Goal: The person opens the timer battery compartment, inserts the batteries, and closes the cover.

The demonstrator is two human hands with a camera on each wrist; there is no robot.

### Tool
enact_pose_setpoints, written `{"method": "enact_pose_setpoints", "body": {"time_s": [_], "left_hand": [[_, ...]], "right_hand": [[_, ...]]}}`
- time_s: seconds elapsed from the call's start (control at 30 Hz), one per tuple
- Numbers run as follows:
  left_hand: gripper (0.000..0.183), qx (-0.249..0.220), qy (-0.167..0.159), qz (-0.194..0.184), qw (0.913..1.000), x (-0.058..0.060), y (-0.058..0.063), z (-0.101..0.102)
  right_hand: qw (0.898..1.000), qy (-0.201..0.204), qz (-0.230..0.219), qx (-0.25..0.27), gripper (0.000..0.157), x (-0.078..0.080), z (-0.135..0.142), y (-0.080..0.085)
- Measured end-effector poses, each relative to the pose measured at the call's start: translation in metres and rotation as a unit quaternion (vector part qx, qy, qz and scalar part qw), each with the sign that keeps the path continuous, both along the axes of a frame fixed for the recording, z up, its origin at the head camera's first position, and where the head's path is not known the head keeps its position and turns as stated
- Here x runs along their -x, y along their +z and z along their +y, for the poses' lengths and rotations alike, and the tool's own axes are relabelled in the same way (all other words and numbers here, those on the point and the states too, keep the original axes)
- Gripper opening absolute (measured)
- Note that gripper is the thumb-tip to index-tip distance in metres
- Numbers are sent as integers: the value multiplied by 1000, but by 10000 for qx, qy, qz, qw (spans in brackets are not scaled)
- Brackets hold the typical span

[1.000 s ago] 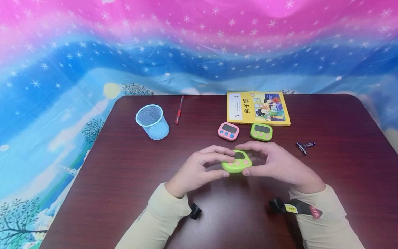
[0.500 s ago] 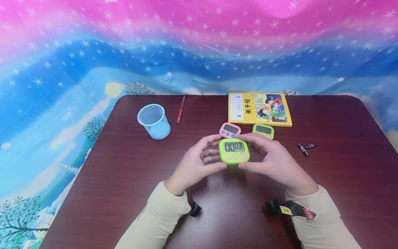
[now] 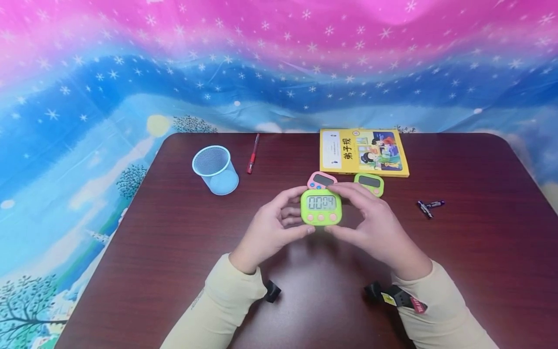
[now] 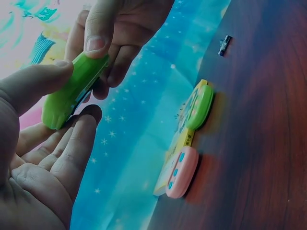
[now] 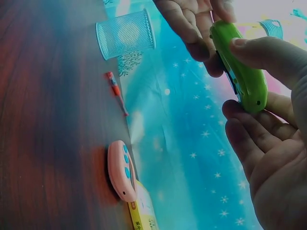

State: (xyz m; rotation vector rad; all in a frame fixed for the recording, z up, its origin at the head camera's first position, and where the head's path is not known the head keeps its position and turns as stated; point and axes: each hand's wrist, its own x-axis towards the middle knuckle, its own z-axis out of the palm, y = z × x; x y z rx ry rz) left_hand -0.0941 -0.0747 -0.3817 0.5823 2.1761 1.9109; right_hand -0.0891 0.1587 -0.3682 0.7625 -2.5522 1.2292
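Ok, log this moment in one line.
left hand: holds green digital timer | right hand: holds it too | display: 00 04 | pink timer: on table

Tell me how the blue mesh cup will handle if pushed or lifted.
The blue mesh cup is probably light for its size: its walls are open mesh and no contents show. It likely feels stiff, as its round rim looks undistorted. Standing upright on its base, it might tip if pushed near the rim.
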Motion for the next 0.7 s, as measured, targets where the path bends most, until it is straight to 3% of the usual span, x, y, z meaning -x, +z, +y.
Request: {"method": "enact_pose_setpoints", "body": {"time_s": [0.7], "left_hand": [[69,192,30,-42,9998,0,0,-1]], "right_hand": [[9984,135,-510,214,76,3,0,-4]]}}
